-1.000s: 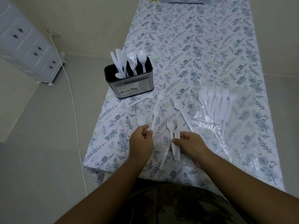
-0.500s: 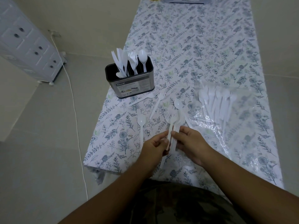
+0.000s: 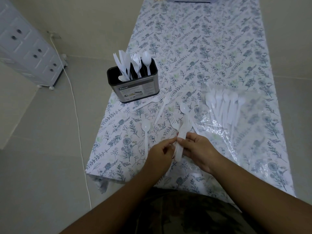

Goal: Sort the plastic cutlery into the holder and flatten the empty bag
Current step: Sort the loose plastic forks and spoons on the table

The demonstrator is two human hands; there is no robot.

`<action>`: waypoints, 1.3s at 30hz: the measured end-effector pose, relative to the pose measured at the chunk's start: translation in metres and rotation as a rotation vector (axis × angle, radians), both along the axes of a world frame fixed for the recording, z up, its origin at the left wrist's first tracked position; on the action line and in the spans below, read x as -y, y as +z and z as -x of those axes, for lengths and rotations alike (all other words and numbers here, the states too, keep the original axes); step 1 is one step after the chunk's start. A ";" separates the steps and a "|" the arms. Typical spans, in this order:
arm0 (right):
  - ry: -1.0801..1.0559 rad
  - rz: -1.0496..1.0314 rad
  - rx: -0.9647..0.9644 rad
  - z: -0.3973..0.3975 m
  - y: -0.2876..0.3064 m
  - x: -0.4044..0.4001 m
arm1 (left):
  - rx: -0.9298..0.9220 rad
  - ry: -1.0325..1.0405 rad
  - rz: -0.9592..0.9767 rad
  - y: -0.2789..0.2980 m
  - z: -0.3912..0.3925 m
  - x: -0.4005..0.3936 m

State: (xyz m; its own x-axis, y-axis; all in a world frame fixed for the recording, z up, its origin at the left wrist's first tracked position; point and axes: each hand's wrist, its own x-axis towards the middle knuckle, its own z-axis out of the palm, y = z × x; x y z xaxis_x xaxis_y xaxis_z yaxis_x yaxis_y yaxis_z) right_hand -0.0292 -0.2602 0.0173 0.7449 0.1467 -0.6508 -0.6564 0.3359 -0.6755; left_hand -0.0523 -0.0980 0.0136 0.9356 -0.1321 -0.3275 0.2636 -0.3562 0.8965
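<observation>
Both hands have come together since a second ago, when the left hand [image 3: 161,153] held one piece apart. Now its fingers pinch the side of the fork bundle [image 3: 181,139], and the right hand [image 3: 197,150] grips that bundle low in the frame's middle. One spoon [image 3: 145,130] lies left of them. Up left stands the holder [image 3: 135,85]. At right, the bag [image 3: 236,115] has cutlery inside.

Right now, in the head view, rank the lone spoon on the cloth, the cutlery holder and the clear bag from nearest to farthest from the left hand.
1. Lone spoon: just beyond the left hand, slightly left.
2. Clear bag: across to the right.
3. Cutlery holder: farther up the table, on the left.
</observation>
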 end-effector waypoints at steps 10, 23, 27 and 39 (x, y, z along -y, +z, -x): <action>0.035 0.267 -0.012 0.005 -0.007 0.016 | 0.004 0.056 -0.414 0.000 -0.054 0.019; -0.010 0.298 0.011 0.000 -0.002 0.033 | -0.078 0.161 -0.248 0.001 -0.081 0.040; 0.052 0.280 0.042 -0.007 0.001 0.024 | -0.240 0.203 0.125 0.010 -0.053 0.031; 0.177 0.365 0.130 -0.015 0.003 0.000 | -0.305 0.294 0.199 0.009 -0.050 0.013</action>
